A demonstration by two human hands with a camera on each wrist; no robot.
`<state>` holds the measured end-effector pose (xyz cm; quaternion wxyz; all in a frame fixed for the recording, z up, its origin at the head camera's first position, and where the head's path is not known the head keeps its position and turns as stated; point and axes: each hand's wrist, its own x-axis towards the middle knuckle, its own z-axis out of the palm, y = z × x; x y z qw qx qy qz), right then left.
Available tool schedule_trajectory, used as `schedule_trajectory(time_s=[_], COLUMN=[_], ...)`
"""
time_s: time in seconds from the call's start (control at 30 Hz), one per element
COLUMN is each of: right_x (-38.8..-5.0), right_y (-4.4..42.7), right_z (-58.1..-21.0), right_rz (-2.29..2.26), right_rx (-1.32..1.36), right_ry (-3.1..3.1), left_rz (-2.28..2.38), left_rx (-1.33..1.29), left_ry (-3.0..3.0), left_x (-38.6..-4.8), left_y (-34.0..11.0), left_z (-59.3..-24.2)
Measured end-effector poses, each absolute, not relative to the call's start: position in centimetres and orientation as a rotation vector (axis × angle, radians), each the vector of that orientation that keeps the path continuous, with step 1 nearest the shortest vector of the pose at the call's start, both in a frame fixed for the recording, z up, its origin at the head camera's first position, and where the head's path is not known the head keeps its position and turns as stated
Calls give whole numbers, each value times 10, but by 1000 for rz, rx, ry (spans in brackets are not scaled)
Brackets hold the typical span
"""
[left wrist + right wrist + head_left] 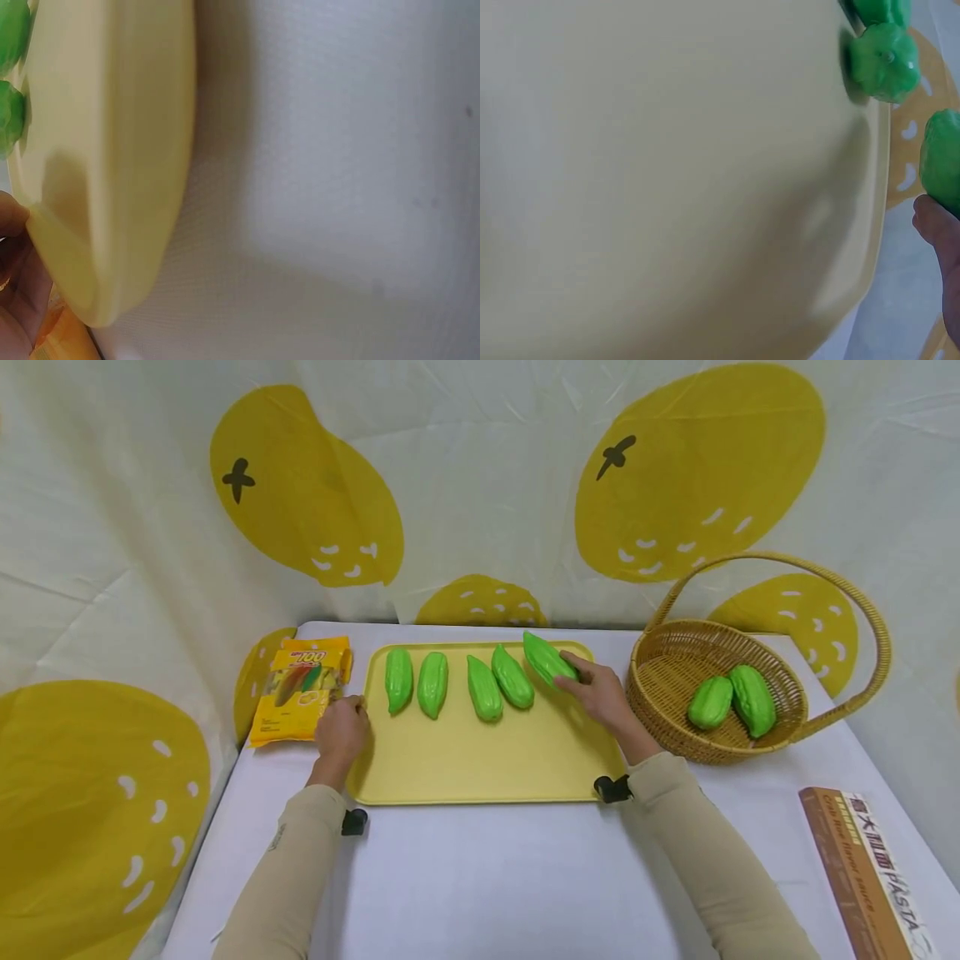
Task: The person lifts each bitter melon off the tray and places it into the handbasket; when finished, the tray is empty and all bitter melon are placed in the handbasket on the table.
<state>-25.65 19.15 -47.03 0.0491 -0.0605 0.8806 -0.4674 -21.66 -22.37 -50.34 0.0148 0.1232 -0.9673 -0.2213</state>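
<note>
A yellow tray (450, 768) lies on the table with several green bitter-melon-shaped vegetables on it, two at its left and two near the middle, such as this green vegetable (484, 688). Over the tray's back right part, the right hand (603, 693) grips another green vegetable (546, 660) between thumb and fingers; the right wrist view shows this held vegetable (941, 159) off the tray surface. At the tray's left edge, the left hand (343, 731) pinches the rim, and in the left wrist view its thumb meets the tray's rim (142, 187).
A wicker basket (675, 727) with a tall handle stands right of the tray, holding two green vegetables (752, 700). Yellow snack packets (288, 714) lie left, beside the left hand. A brown pasta box (862, 877) is at the front right. A patterned curtain (480, 502) hangs behind.
</note>
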Motion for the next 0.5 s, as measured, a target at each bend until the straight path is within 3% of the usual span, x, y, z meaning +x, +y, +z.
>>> schedule_trajectory(time_s=[0.5], right_x=[-235], right_y=[194], right_z=[-446], right_rz=[-1614], right_rx=[-201], right_ry=[2637], left_rz=[-706], left_rx=[383], left_ry=[-2977], left_x=[-216], left_y=[-224], left_z=[-506])
